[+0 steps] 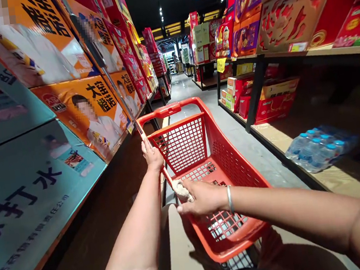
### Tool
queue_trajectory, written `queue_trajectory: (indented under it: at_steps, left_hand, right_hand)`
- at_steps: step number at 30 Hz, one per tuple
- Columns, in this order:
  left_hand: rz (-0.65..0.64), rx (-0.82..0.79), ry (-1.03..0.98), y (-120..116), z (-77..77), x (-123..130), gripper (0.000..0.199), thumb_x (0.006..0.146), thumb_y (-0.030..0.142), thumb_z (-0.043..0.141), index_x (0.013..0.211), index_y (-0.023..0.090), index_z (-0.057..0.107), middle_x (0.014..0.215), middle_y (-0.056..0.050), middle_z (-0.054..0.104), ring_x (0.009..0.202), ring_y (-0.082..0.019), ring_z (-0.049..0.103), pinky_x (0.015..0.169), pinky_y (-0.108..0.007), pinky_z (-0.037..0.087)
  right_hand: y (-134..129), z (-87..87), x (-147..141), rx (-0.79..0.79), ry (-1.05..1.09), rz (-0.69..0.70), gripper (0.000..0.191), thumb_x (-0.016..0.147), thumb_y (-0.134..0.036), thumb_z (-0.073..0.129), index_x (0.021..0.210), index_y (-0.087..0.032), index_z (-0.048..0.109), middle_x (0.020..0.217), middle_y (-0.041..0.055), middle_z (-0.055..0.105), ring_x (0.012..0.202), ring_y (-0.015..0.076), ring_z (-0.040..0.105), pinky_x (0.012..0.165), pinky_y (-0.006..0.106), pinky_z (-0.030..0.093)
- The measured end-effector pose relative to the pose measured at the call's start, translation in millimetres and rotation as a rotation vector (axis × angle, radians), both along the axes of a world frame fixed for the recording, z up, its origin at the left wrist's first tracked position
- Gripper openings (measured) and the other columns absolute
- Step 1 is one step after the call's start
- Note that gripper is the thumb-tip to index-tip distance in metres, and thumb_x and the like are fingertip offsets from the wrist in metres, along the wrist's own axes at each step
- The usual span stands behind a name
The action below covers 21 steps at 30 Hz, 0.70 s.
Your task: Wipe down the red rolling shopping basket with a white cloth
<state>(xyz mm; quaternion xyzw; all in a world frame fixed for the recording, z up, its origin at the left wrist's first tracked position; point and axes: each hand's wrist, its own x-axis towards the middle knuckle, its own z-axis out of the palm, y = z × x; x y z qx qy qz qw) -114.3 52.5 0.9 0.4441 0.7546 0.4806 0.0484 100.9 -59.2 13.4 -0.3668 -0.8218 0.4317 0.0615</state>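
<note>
A long, thin pole [127, 106] slants from the upper left down across the left side of a red shopping cart [208, 114]. It has a dark, thicker section near its upper end. My left hand [153, 156] is closed round the pole beside the cart's left rim. Lower down, my right hand [202, 196] grips a bunched beige cloth [182, 190] against the pole's lower part, over the cart's near left side. The pole's lower end is hidden by that hand and the cloth. Through the cart's grid walls and floor, its basket shows no goods.
Stacked orange cartons [83, 115] and pale blue boxes [28, 204] line the left side closely. On the right, shelving [255, 87] carries red gift boxes [278, 100] and shrink-wrapped water bottles [318, 149]. A grey floor aisle [179, 85] runs ahead between the shelves.
</note>
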Motion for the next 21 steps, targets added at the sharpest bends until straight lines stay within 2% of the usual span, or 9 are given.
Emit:
queue_trajectory:
  at_steps: [2,4,8,10,13,16,19,21]
  left_hand:
    - [0.01,-0.007,0.001,0,1.8,2,0.069,0.092,0.014,0.043,0.16,0.019,0.033,0.167,-0.013,0.031,0.153,-0.027,0.034,0.127,-0.041,0.028]
    - [0.021,-0.035,0.014,-2,4.0,5,0.069,0.092,0.013,0.042,0.161,0.017,0.033,0.168,-0.015,0.028,0.153,-0.027,0.034,0.128,-0.041,0.027]
    - [0.021,-0.052,0.058,-5,7.8,13,0.075,0.09,0.013,0.045,0.162,0.012,0.026,0.172,-0.018,0.011,0.158,-0.027,0.022,0.129,-0.04,0.021]
    - [0.038,-0.036,0.066,-7,8.8,19,0.083,0.087,0.014,0.048,0.164,0.012,0.019,0.173,-0.015,0.005,0.16,-0.028,0.012,0.13,-0.043,0.017]
    - [0.067,-0.037,0.075,-10,7.0,31,0.089,0.086,0.017,0.047,0.165,0.016,0.009,0.173,-0.011,0.003,0.16,-0.03,0.001,0.128,-0.054,0.015]
    - [0.069,-0.048,0.155,-18,-1.6,43,0.089,0.089,0.03,0.051,0.165,0.017,0.008,0.173,-0.013,0.003,0.16,-0.033,-0.002,0.126,-0.061,0.013]
    - [0.045,-0.039,0.28,-32,-15.7,54,0.09,0.089,0.046,0.058,0.164,0.018,0.019,0.173,-0.015,0.005,0.159,-0.039,-0.001,0.125,-0.063,0.013]
    - [0.01,-0.006,0.388,-43,-23.6,60,0.083,0.087,0.044,0.062,0.161,0.022,0.031,0.172,-0.015,0.011,0.158,-0.041,0.005,0.125,-0.063,0.013]
  right_hand:
    - [-7,5.4,3,0.205,-0.065,0.029,0.059,0.073,-0.056,0.075,0.113,-0.019,0.054,0.109,0.0134,0.072,0.098,0.0324,0.07,0.079,0.039,0.052]
    - [-7,8.5,2,0.302,-0.144,0.052,0.059,0.073,-0.053,0.073,0.116,-0.018,0.054,0.111,0.0152,0.071,0.099,0.0343,0.069,0.077,0.038,0.05]
    - [7,8.6,7,0.353,-0.193,0.109,0.052,0.07,-0.042,0.07,0.115,-0.02,0.055,0.101,0.0089,0.071,0.087,0.0273,0.067,0.066,0.03,0.042]
    - [20,7.2,19,0.345,-0.179,0.135,0.048,0.069,-0.036,0.071,0.112,-0.022,0.056,0.096,0.0046,0.07,0.08,0.0215,0.064,0.063,0.026,0.038]
    - [40,5.5,53,0.343,-0.15,0.14,0.037,0.069,-0.025,0.067,0.104,-0.022,0.057,0.092,0.0008,0.068,0.076,0.0162,0.06,0.064,0.024,0.038]
    - [64,4.9,96,0.317,-0.142,0.12,0.032,0.068,-0.017,0.062,0.099,-0.021,0.057,0.092,-0.0004,0.067,0.078,0.0153,0.059,0.068,0.023,0.041]
    - [94,2.8,138,0.316,-0.13,0.037,0.035,0.065,-0.011,0.056,0.099,-0.021,0.059,0.096,0.0002,0.067,0.086,0.0168,0.062,0.076,0.023,0.045]
    - [117,-0.2,161,0.295,-0.115,-0.054,0.037,0.064,-0.01,0.055,0.099,-0.021,0.061,0.099,0.0017,0.068,0.093,0.0188,0.064,0.082,0.025,0.048]
